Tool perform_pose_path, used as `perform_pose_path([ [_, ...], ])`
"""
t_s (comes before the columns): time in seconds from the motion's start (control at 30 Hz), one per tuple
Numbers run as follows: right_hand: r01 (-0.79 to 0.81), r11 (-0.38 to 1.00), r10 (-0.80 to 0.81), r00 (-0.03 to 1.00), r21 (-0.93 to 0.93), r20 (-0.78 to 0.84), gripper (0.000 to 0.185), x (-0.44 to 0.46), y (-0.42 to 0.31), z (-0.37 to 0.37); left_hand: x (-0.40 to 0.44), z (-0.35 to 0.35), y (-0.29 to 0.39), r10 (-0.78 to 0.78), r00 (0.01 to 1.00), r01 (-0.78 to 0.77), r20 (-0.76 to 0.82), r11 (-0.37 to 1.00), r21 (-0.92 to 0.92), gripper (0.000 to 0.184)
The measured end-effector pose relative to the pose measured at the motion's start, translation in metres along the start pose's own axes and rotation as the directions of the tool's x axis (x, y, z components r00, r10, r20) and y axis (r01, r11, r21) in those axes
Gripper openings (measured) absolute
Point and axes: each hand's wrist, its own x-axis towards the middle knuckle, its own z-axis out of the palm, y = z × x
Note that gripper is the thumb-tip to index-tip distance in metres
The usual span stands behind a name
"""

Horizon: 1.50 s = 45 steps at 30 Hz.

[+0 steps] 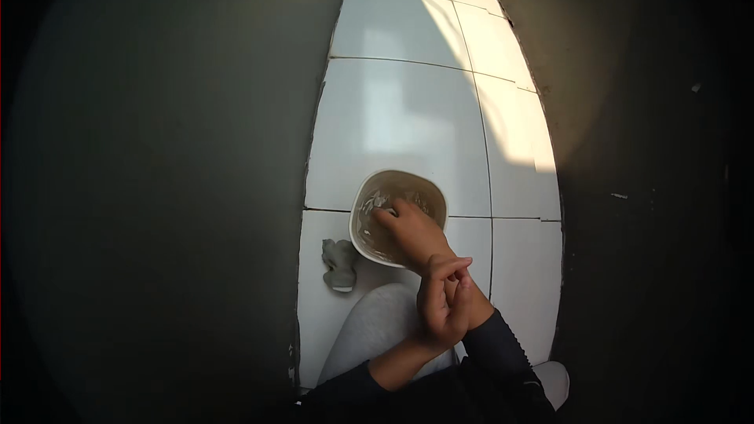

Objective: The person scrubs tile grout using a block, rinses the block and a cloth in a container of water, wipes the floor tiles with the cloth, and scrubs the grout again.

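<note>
A pale, rounded-square basin (358, 245) of cloudy water stands on the tiles in front of me. My right hand (410, 228) reaches into it, fingers bent together around something small and whitish that I cannot make out; its fingertips are partly hidden. My left hand (446, 302) is beside my right forearm, its fingers curled in and the tips close to the thumb, with no object visible in it. A crumpled grey cloth-like item (339, 265) lies on the floor just left of the basin.
White tiles (404, 102) form a long strip with sunlight on its far right part. Dark grey surfaces (196, 188) border it on both sides. My light-clad knee (377, 322) is just below the basin. A pale rounded object (554, 383) shows at the lower right.
</note>
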Motion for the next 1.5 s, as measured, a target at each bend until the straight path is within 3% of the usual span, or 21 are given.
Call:
perform_pose_path([
  [0.1,-0.006,1.0,0.006,1.0,0.0,0.021,0.035,-0.003,-0.005,-0.006,0.001,0.002,0.001,0.004,1.0,-0.004,-0.004,1.0,-0.012,0.024],
  [0.3,0.058,0.998,-0.055,0.994,0.029,-0.096,0.037,0.0,0.008,0.007,-0.001,0.003,0.0,-0.019,1.0,0.019,0.009,0.999,-0.028,0.024],
  [0.37,0.103,0.99,-0.118,0.978,-0.094,-0.173,0.039,-0.001,0.007,0.007,-0.003,0.004,-0.001,-0.037,0.999,0.037,0.015,0.999,-0.03,0.023],
  [0.5,0.057,0.998,-0.056,0.997,0.005,-0.048,0.038,0.002,0.011,0.01,-0.003,0.003,-0.001,-0.041,0.999,0.042,0.023,0.999,-0.019,0.022],
  [0.57,-0.004,1.0,0.004,0.999,0.004,0.035,0.03,0.001,0.005,0.003,-0.001,0.004,-0.002,-0.032,0.999,0.032,0.02,0.999,-0.014,0.021],
  [0.8,-0.084,0.996,0.084,0.996,0.021,-0.008,0.029,-0.003,-0.008,-0.007,-0.001,0.007,0.0,-0.034,0.999,0.034,-0.021,0.999,-0.013,0.019],
  [0.87,-0.051,0.999,0.05,0.998,-0.004,-0.039,0.021,-0.001,0.001,0.008,-0.002,0.007,0.0,-0.039,0.999,0.039,-0.031,0.999,-0.002,0.018],
  [0.93,0.012,0.999,-0.019,0.978,-0.036,-0.207,0.018,0.002,0.004,0.014,-0.002,0.007,0.0,-0.038,0.999,0.038,-0.03,0.999,-0.011,0.018],
  [1.03,-0.011,0.998,0.005,0.995,-0.065,-0.1,0.021,0.002,0.004,0.012,0.0,0.007,0.0,-0.032,0.999,0.032,-0.037,0.999,-0.005,0.018],
  [1.17,0.031,0.999,-0.03,0.997,0.01,-0.078,0.016,0.002,0.004,0.003,-0.002,0.007,-0.001,-0.048,0.998,0.047,-0.034,0.999,-0.005,0.018],
  [1.23,-0.065,0.997,0.066,0.998,0.031,-0.016,0.021,0.0,-0.003,-0.004,-0.001,0.007,0.0,-0.047,0.998,0.047,-0.043,0.999,-0.01,0.018],
  [1.5,-0.013,1.0,0.013,0.991,-0.002,-0.137,0.039,-0.004,-0.006,0.0,-0.002,0.007,0.0,-0.032,0.998,0.033,-0.052,0.999,0.027,0.018],
])
